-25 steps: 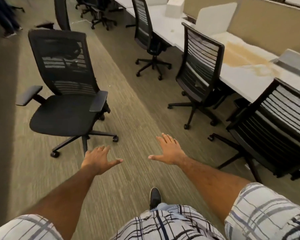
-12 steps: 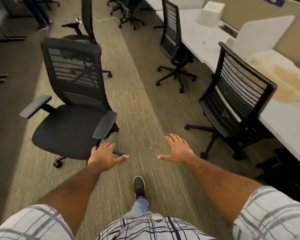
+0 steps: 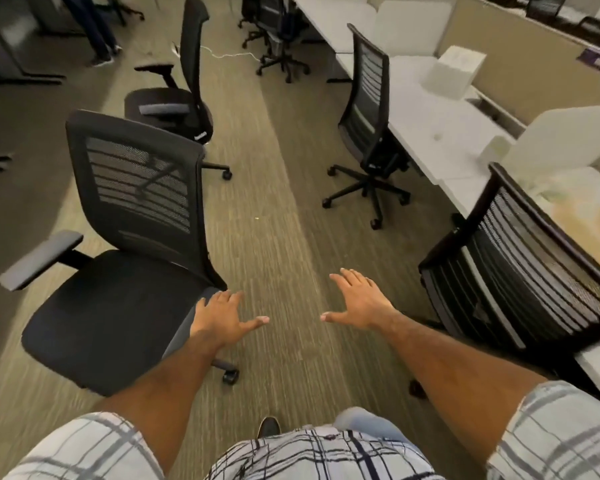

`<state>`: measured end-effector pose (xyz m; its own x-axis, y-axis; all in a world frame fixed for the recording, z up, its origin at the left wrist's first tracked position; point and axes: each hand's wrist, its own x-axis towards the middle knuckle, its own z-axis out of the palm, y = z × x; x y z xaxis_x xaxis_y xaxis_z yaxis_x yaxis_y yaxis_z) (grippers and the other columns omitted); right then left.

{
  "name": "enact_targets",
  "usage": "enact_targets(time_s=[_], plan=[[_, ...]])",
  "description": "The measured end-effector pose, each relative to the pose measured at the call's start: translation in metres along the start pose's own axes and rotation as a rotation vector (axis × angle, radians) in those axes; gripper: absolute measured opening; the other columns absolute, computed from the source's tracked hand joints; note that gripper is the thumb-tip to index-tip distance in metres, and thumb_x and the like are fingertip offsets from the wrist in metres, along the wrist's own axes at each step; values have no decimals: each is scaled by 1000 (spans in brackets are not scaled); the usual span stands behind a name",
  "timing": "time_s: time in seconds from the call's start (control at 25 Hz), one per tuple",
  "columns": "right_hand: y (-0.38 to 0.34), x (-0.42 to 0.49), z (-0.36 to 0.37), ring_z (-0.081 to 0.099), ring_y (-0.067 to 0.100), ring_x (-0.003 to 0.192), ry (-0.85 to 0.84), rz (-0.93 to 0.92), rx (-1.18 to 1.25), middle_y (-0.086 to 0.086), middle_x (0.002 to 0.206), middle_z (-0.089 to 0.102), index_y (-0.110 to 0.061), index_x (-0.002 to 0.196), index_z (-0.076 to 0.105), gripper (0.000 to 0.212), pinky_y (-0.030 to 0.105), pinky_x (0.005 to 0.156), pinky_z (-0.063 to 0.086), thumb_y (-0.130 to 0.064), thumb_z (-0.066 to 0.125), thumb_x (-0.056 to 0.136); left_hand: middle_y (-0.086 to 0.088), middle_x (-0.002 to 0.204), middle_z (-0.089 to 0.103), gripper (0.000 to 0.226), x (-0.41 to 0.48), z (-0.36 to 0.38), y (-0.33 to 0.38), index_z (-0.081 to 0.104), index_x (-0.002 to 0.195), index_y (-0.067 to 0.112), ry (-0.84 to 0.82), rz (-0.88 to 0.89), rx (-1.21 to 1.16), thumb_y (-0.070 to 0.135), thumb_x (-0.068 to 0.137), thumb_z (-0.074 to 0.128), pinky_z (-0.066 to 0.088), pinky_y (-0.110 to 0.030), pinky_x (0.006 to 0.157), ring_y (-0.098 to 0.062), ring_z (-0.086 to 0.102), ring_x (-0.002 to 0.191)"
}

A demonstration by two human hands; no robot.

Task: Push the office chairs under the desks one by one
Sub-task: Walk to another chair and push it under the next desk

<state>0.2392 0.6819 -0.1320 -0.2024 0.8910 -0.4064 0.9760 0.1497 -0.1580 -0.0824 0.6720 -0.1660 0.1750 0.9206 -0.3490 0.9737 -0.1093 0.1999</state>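
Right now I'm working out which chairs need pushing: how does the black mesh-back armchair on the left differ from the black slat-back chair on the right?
The black mesh-back armchair stands out in the open aisle; the black slat-back chair is tucked against the white desk. The armchair has grey padded armrests; no armrests are visible on the slat-back chair. Both are black swivel chairs, and neither hand touches them.

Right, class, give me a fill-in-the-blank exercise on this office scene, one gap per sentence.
1. Both hands, left hand and right hand, are ____ and hold nothing.
2. The nearest armrest chair stands on the person's ____ side.
3. The white desk has a white ____ on it.

Missing words: open; left; box
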Motion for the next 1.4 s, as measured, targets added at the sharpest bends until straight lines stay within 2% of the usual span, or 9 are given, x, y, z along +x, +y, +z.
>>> enact_targets(time_s=[0.24,0.4,0.6,0.76,0.88,1.04,1.16,1.32,1.4], plan=[[5,124,-34,1,26,158,-51,-223,-67,8,172,5,-20,164,11,112,46,126,6,-82,55,82,-3,164,31,121,53,-4,-17,29,158,20,19,-270,-47,99,67,13,18,-53,122,-23,22,152],[-1,198,-71,-1,27,158,-151,-454,-156,9,172,1,-19,165,8,118,46,126,4,-87,50,78,-4,163,33,116,74,-4,-14,33,156,23,67,-564,-139,99,70,15,20,-54,122,-25,25,152],[-36,278,-130,1,27,158,-125,-719,-232,10,172,2,-18,165,11,106,48,127,8,-75,56,87,-6,162,35,109,104,-25,4,35,155,21,185,-797,-283,95,76,22,20,-55,122,-27,27,151],[-88,345,-178,5,26,158,-35,-904,-317,8,172,7,-21,164,15,92,47,127,10,-73,47,94,-5,164,30,110,133,-43,-8,31,157,22,243,-917,-310,96,75,23,16,-56,122,-26,21,153],[-113,390,-198,5,25,158,11,-918,-269,6,172,9,-23,163,18,85,46,127,9,-70,41,97,-5,163,32,116,153,-49,-37,31,157,22,210,-996,-304,99,71,20,18,-59,121,-26,22,153],[-134,449,-224,4,24,158,6,-947,-288,5,172,8,-26,164,17,85,47,127,10,-74,34,96,-7,159,39,99,193,-71,-70,37,153,19,213,-1057,-395,88,84,20,22,-61,119,-27,29,149],[-152,494,-250,6,24,158,14,-953,-262,5,172,10,-25,163,21,100,47,127,10,-87,18,84,-8,159,39,92,225,-107,-95,39,152,18,295,-1115,-474,83,89,20,23,-62,118,-29,29,149],[-187,550,-266,9,26,158,2,-1052,-287,6,172,12,-27,162,25,84,50,127,12,-76,31,94,-5,158,42,99,259,-154,-116,40,152,20,474,-1113,-561,89,83,21,29,-60,115,-26,35,146],[-211,583,-272,10,26,157,-11,-1126,-314,6,172,14,-28,162,25,89,48,127,12,-81,27,90,-2,157,43,108,277,-180,-126,39,153,22,531,-1084,-637,96,76,21,35,-56,113,-24,40,143]])
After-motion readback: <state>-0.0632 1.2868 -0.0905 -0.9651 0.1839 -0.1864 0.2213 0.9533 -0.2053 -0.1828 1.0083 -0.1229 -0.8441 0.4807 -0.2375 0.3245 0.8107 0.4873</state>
